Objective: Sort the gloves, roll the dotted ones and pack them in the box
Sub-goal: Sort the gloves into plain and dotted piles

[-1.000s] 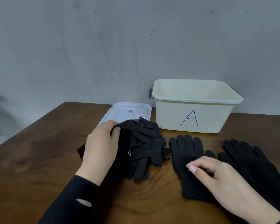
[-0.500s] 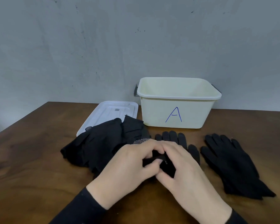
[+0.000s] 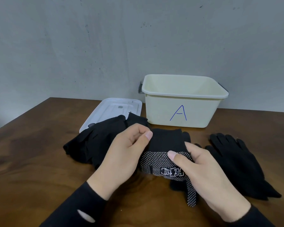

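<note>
Two bare hands in black sleeves met over the middle of a dark brown wooden table [image 3: 31, 161]. The left hand [image 3: 126, 154] had its fingers curled and its thumb pressed down on the plain knitted cuff of a black fabric glove with white grip dots [image 3: 161, 159]. The right hand [image 3: 202, 171] pinched the same glove from the other side, thumb on top of the dotted palm. The glove was held between them just in front of the person, cuff pointing away, with one dotted finger trailing toward the near table edge.

This looked like the sorting step passing into the rolling step: a dotted glove had been singled out and was gripped at both sides. The next move probably called for tucking one end over and turning it tightly, keeping the loose finger from flopping out.

A white printed band ran across the glove's palm below the dots. It seemed to show boxed characters, but they could not be read.

To the left, touching the left hand, lay a heap of black fabric gloves [image 3: 95, 141], one with a dotted fingertip showing. To the right lay plain black knitted gloves [image 3: 236, 161] with no dots, fingers pointing away. Behind stood an open cream plastic box [image 3: 203, 112], nothing visible inside it, with a capital letter "A" [image 3: 179, 113] handwritten in blue on its front. Its clear plastic lid [image 3: 115, 108] lay flat beside it, partly under the heap.
</note>
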{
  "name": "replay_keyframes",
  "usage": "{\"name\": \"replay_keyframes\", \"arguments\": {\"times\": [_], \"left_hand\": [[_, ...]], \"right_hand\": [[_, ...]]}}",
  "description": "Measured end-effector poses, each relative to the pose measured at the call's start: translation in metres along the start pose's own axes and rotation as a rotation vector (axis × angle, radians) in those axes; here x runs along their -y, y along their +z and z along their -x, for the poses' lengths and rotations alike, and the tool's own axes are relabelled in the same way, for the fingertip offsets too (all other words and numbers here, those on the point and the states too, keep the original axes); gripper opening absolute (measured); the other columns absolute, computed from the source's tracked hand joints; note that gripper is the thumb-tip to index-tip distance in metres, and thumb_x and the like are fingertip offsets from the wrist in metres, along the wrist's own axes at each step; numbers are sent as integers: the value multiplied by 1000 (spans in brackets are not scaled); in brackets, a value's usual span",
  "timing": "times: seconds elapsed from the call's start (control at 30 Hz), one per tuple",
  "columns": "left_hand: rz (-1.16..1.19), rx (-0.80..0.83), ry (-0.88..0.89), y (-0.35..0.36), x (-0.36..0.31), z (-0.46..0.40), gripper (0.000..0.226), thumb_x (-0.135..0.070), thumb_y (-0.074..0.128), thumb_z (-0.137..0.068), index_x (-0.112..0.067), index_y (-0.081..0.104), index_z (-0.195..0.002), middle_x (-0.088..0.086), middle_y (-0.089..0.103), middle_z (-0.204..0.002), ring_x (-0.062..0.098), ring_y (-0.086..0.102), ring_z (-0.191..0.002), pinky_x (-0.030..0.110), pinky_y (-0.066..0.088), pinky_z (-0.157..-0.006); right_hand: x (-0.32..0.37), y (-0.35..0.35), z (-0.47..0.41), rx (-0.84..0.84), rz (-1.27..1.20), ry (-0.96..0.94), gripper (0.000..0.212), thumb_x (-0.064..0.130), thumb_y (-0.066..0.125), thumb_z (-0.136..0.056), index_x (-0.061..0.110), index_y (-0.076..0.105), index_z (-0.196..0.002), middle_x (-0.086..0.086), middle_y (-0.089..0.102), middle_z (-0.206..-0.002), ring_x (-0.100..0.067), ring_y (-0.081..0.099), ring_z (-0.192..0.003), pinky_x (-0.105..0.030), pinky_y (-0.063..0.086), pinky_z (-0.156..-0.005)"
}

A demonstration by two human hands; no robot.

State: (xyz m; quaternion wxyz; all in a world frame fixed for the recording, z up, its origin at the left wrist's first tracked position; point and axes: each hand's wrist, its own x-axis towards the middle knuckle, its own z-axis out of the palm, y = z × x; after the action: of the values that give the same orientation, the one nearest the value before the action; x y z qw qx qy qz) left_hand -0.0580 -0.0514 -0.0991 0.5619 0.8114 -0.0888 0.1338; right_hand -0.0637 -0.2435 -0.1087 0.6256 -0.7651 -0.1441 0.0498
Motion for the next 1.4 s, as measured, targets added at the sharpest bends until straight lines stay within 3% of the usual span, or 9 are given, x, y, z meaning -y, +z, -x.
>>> {"name": "replay_keyframes", "arguments": {"times": [0.23, 0.33, 0.5, 0.67, 0.97, 1.1, 1.23, 1.33, 1.4], "left_hand": [[120, 201, -26, 10, 2, 7, 13, -32, 61, -94, -28, 66, -105, 7, 69, -83, 21, 67, -86, 32, 55, -81], [90, 318, -4, 5, 5, 7, 10, -25, 65, -93, -18, 71, -98, 3, 72, -87, 16, 69, -86, 32, 56, -82], [61, 76, 15, 0, 11, 2, 15, -21, 63, -94, -21, 70, -82, 2, 68, -71, 10, 65, -69, 24, 52, -72], [-99, -147, 2, -5, 17, -1, 18, -33, 54, -97, -31, 66, -84, -5, 66, -70, 7, 65, -72, 27, 55, -75], [-158, -87, -5, -2, 22, 1, 16, -38, 54, -97, -34, 66, -87, -11, 67, -72, 6, 65, -73, 25, 54, -73], [-179, -75, -8, -2, 23, 1, 15, -39, 54, -97, -36, 66, -89, -15, 67, -75, 3, 65, -76, 21, 52, -72], [-187, -79, -18, -1, 24, 0, 15, -40, 53, -96, -36, 66, -89, -14, 68, -75, 3, 65, -76, 21, 51, -72], [-190, -73, -19, 1, 24, 1, 15, -40, 53, -96, -37, 66, -89, -15, 67, -75, 3, 65, -77, 23, 52, -74], [-202, -64, -12, 2, 24, 1, 15, -40, 53, -96, -37, 66, -89, -15, 67, -76, 3, 65, -77, 24, 53, -74]], "right_hand": [[12, -6, -4, -163, -145, -9, 12, 21, 69, -88, 22, 77, -97, -7, 78, -96, -27, 74, -94, -51, 57, -87], [30, -23, -8, -246, -80, -38, 7, 15, 70, -88, 15, 77, -91, -11, 78, -89, -25, 73, -83, -43, 55, -78], [76, -59, -20, -279, 160, -144, 6, 25, 76, -85, 23, 74, -90, -3, 77, -84, -30, 72, -78, -47, 54, -77], [111, -90, -33, -236, 320, -145, 14, 12, 69, -90, 22, 66, -81, 5, 71, -67, -10, 62, -56, -21, 48, -54], [105, -128, -36, -207, 622, -20, 9, 20, 66, -91, 22, 75, -89, -7, 77, -79, -38, 72, -83, -54, 54, -89], [89, -151, -45, -312, 721, 28, 12, 20, 67, -90, 23, 73, -80, 0, 74, -73, -22, 68, -72, -38, 54, -76], [79, -165, -45, -506, 619, -171, 14, 13, 63, -95, 23, 68, -87, 6, 66, -77, 6, 59, -59, -12, 46, -61], [63, -165, -31, -553, 605, -259, 19, 14, 64, -95, 32, 67, -89, 8, 69, -86, -5, 64, -78, -18, 50, -75], [36, -155, -13, -471, 683, -197, 22, 15, 64, -95, 37, 67, -91, 12, 69, -85, 0, 60, -70, -8, 45, -61]]}}
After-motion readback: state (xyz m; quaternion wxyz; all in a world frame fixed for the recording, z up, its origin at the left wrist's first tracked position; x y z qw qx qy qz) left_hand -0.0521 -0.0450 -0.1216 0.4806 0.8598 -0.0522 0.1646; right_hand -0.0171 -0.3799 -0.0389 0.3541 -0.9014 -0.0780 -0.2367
